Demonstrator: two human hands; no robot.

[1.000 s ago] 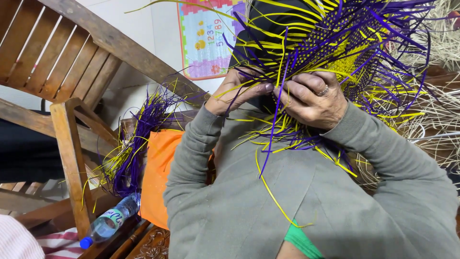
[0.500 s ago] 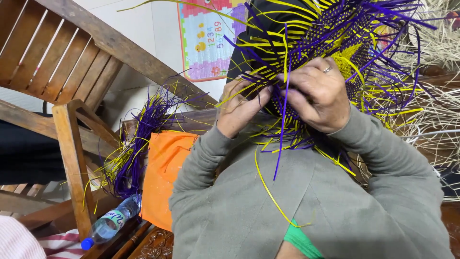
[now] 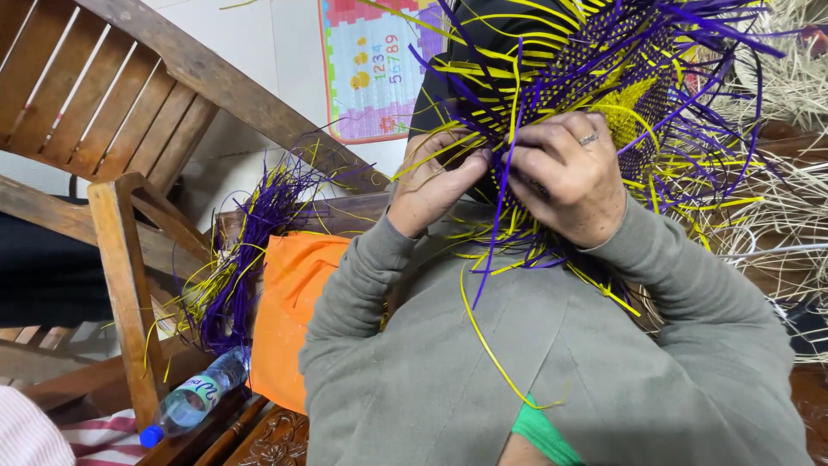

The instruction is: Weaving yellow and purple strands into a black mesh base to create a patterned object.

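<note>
Fingers of the left hand (image 3: 435, 185) are curled in and pinched on thin yellow and purple strips at the lower edge of the woven piece (image 3: 604, 78), which is held up at about one o'clock of the view, above the grey sleeves. Half a second ago that hand sat lower and further toward nine o'clock; it has since climbed and closed in until its fingertips nearly meet those of the right hand (image 3: 565, 177), so the two now work one spot on the weave, by my reading a single strand being tucked. Moving across, the right hand, a ring on one finger, is cupped and closed over the weave's edge, gripping a purple strip (image 3: 493, 233) that hangs toward six o'clock. Off at nine o'clock stands a slatted wooden chair (image 3: 121, 250); a bundle of loose purple and yellow strips (image 3: 246, 259) lies beside an orange cloth (image 3: 289, 302), and a plastic water bottle (image 3: 194, 399) rests at seven o'clock. Pale straw (image 3: 776, 198) is heaped at three o'clock
</note>
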